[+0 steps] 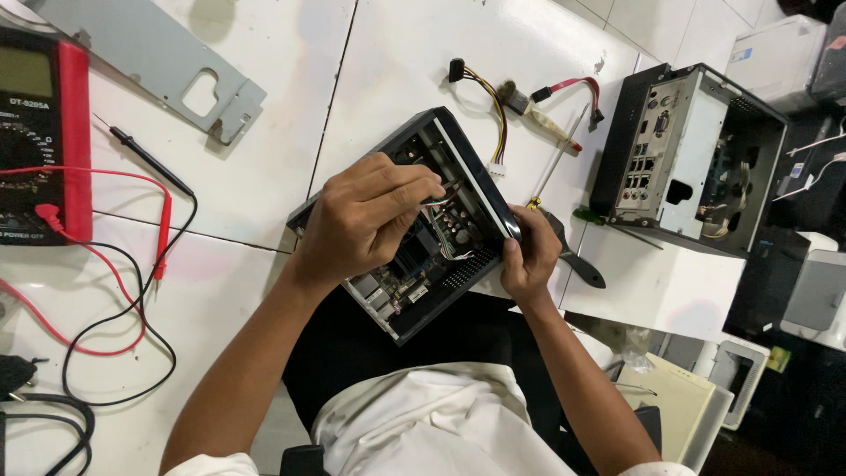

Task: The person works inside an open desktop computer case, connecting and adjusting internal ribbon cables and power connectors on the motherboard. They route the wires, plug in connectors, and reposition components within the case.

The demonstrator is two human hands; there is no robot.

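At the far left of the white table [264,53] lies a red-cased multimeter [40,132], its red and black leads [132,291] looping across the tabletop, with a grey metal bracket [159,70] above them. The left hand [361,220] reaches into the small open computer case [467,176], which rests tilted at the table's near edge over the person's lap; the fingertips [432,189] are pinched together on a thin bundle of wires inside. The right hand [533,256] is curled around the case's right corner, steadying it. Beyond lie loose cables [493,88] and a screwdriver [551,167]. Further right, a second opened case [687,159] stands on the table.
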